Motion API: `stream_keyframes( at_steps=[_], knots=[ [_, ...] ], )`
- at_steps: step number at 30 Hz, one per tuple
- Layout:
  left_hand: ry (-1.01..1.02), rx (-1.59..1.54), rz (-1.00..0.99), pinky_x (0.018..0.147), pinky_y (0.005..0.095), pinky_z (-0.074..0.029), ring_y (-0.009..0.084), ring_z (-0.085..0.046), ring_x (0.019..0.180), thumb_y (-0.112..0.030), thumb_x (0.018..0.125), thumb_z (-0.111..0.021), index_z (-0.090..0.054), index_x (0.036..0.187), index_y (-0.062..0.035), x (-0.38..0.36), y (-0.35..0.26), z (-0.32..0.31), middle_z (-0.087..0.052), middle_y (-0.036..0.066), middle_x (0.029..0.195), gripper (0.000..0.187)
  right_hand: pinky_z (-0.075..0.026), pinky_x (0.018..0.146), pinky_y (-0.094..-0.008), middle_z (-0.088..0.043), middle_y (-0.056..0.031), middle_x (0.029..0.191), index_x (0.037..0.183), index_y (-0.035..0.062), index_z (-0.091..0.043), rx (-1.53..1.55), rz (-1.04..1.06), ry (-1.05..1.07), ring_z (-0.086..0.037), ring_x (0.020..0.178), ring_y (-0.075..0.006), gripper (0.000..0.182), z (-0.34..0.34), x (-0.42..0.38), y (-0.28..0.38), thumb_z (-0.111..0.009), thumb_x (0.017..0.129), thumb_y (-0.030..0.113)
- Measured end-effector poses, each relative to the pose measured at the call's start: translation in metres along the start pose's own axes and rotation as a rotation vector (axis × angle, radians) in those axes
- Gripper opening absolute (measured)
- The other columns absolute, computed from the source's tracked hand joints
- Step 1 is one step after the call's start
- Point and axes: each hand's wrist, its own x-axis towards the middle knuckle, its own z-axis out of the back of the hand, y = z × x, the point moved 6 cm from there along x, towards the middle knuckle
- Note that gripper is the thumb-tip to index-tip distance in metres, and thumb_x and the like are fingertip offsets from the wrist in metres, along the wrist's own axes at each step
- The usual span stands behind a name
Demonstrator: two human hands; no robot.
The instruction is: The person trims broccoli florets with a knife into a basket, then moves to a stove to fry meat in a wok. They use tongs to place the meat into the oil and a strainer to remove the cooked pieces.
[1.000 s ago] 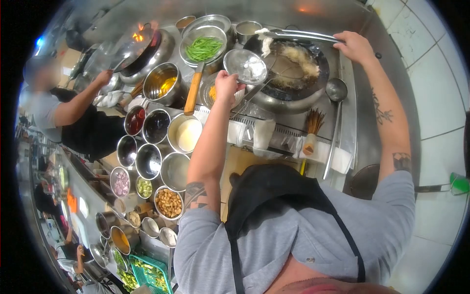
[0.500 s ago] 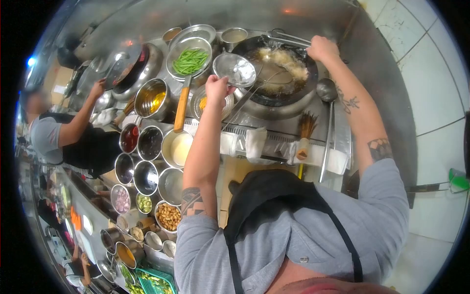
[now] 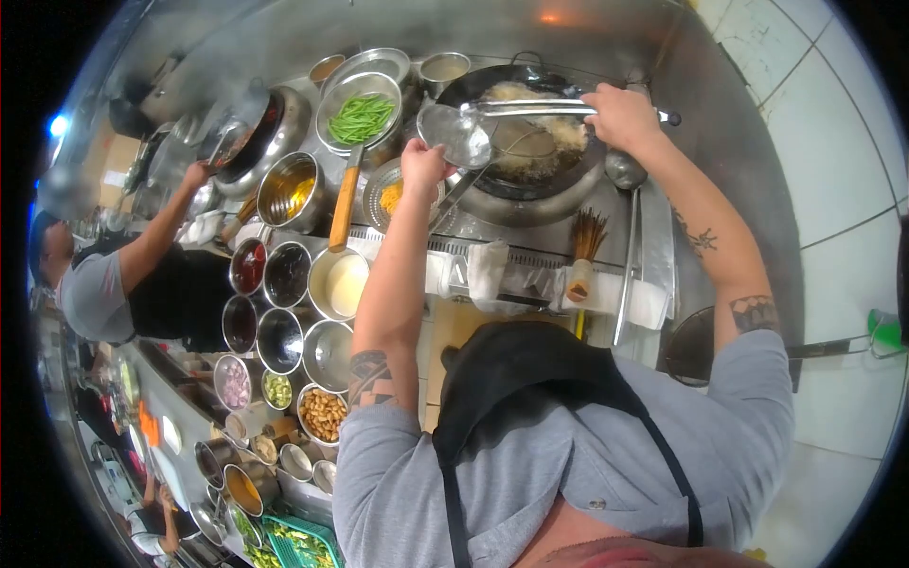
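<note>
Tongs (image 3: pixel 530 107): they have just come over to the small bowl (image 3: pixel 456 137). Their tips are at its rim, and the long part lies across above the wok (image 3: pixel 464 87). I can't tell if the tips touch the bowl, or if they pinch anything.
Right hand (image 3: pixel 620 118): its fingers are closed around the tongs, close to their back end.
Left hand (image 3: pixel 426 166): its fingers are clamped on the near edge of the bowl.
Bowl: it is held up beside the wok, on its left side. There is something shiny and pale in it (too blurry to name).
What it means: the tongs and the bowl are together now, so it looks like both hands are busy at the same spot.
Wok: it sits on the stove with pale, frothy food (image 3: pixel 570 134) in it. The tongs pass over that food, and no hand is in the wok.
Ladle (image 3: pixel 625 170): its round end is just to the right of the wok.
Brush (image 3: pixel 580 279): it is at the near side of the stove, with its bristles pointing toward the wok.
Green beans (image 3: pixel 360 118): they sit in a strainer, to the left of the bowl.
Other person (image 3: pixel 142 275): they are over on the left, reaching toward another pan (image 3: pixel 234 142).
</note>
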Motion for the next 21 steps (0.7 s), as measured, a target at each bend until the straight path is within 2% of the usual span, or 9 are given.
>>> stream_keyframes(
  at_steps=[5, 7, 11, 14, 16, 18, 19, 20, 21],
  knots=[
    [-0.056, -0.052, -0.011, 0.059, 0.0367, -0.062, 0.0174, -0.061, 0.064, -0.002, 0.093, -0.061, -0.047, 0.091, -0.0057, -0.011, 0.003, 0.009, -0.058, 0.009, 0.084, 0.015, -0.055, 0.088, -0.0440, -0.071, -0.0109, 0.110, 0.117, 0.0135, -0.070, 0.134, -0.167, -0.020, -0.069, 0.102, -0.0322, 0.032, -0.003, -0.009, -0.040, -0.070, 0.088, 0.027],
    [-0.036, -0.083, -0.012, 0.060, 0.0370, -0.063, 0.0175, -0.061, 0.064, -0.003, 0.094, -0.061, -0.045, 0.091, -0.0069, -0.016, 0.000, 0.009, -0.058, 0.009, 0.085, 0.016, -0.055, 0.089, -0.0438, -0.071, -0.0132, 0.111, 0.114, 0.0115, -0.071, 0.124, -0.270, 0.061, -0.068, 0.103, -0.0331, 0.031, -0.012, -0.008, -0.056, -0.071, 0.087, 0.028],
    [0.017, -0.150, -0.069, 0.061, 0.0367, -0.062, 0.0176, -0.062, 0.066, -0.004, 0.095, -0.061, -0.042, 0.091, -0.0093, -0.035, 0.000, 0.007, -0.058, 0.009, 0.089, 0.019, -0.054, 0.091, -0.0436, -0.071, -0.0175, 0.111, 0.111, 0.0073, -0.071, 0.156, -0.475, 0.142, -0.068, 0.105, -0.0354, 0.033, -0.064, -0.018, -0.079, -0.071, 0.086, 0.029],
    [0.011, -0.144, -0.086, 0.061, 0.0363, -0.061, 0.0186, -0.063, 0.070, -0.005, 0.096, -0.060, -0.042, 0.092, -0.0103, -0.053, -0.002, 0.015, -0.058, 0.009, 0.090, 0.020, -0.053, 0.092, -0.0441, -0.070, -0.0203, 0.111, 0.114, 0.0036, -0.068, 0.322, -0.596, 0.073, -0.067, 0.106, -0.0374, 0.038, -0.077, -0.050, -0.074, -0.071, 0.086, 0.029],
    [-0.010, -0.196, -0.067, 0.062, 0.0353, -0.061, 0.0182, -0.063, 0.070, -0.005, 0.096, -0.060, -0.042, 0.093, -0.0114, -0.085, -0.008, 0.023, -0.058, 0.008, 0.090, 0.019, -0.053, 0.091, -0.0455, -0.071, -0.0207, 0.109, 0.114, 0.0022, -0.066, 0.517, -0.670, -0.025, -0.067, 0.104, -0.0397, 0.040, -0.146, -0.079, -0.083, -0.072, 0.085, 0.029],
    [-0.042, -0.246, -0.043, 0.063, 0.0350, -0.060, 0.0173, -0.063, 0.070, -0.005, 0.096, -0.061, -0.043, 0.093, -0.0115, -0.115, -0.001, 0.039, -0.059, 0.007, 0.090, 0.019, -0.052, 0.090, -0.0477, -0.069, -0.0237, 0.108, 0.117, -0.0004, -0.064, 0.643, -0.685, -0.114, -0.065, 0.104, -0.0425, 0.043, -0.168, -0.121, -0.066, -0.073, 0.085, 0.027],
    [-0.035, -0.289, -0.044, 0.062, 0.0347, -0.060, 0.0192, -0.065, 0.072, -0.006, 0.096, -0.061, -0.044, 0.094, -0.0110, -0.128, 0.007, 0.045, -0.060, 0.008, 0.090, 0.018, -0.051, 0.091, -0.0480, -0.066, -0.0283, 0.112, 0.122, -0.0009, -0.062, 0.583, -0.683, -0.363, -0.063, 0.107, -0.0436, 0.046, -0.209, -0.149, -0.060, -0.072, 0.085, 0.024],
    [-0.043, -0.333, -0.049, 0.061, 0.0344, -0.060, 0.0210, -0.067, 0.073, -0.007, 0.097, -0.061, -0.045, 0.094, -0.0105, -0.141, 0.017, 0.056, -0.062, 0.009, 0.091, 0.017, -0.049, 0.093, -0.0481, -0.063, -0.0312, 0.118, 0.129, -0.0011, -0.058, 0.808, -0.736, -0.175, -0.061, 0.111, -0.0443, 0.051, -0.209, -0.178, -0.037, -0.071, 0.086, 0.024],
    [-0.066, -0.379, -0.056, 0.060, 0.0341, -0.060, 0.0229, -0.069, 0.074, -0.007, 0.097, -0.062, -0.046, 0.095, -0.0100, -0.157, 0.026, 0.072, -0.063, 0.010, 0.091, 0.016, -0.049, 0.091, -0.0487, -0.062, -0.0308, 0.120, 0.131, -0.0013, -0.057, 0.814, -0.761, -0.260, -0.061, 0.110, -0.0456, 0.051, -0.239, -0.208, -0.021, -0.068, 0.089, 0.024]
  ],
)
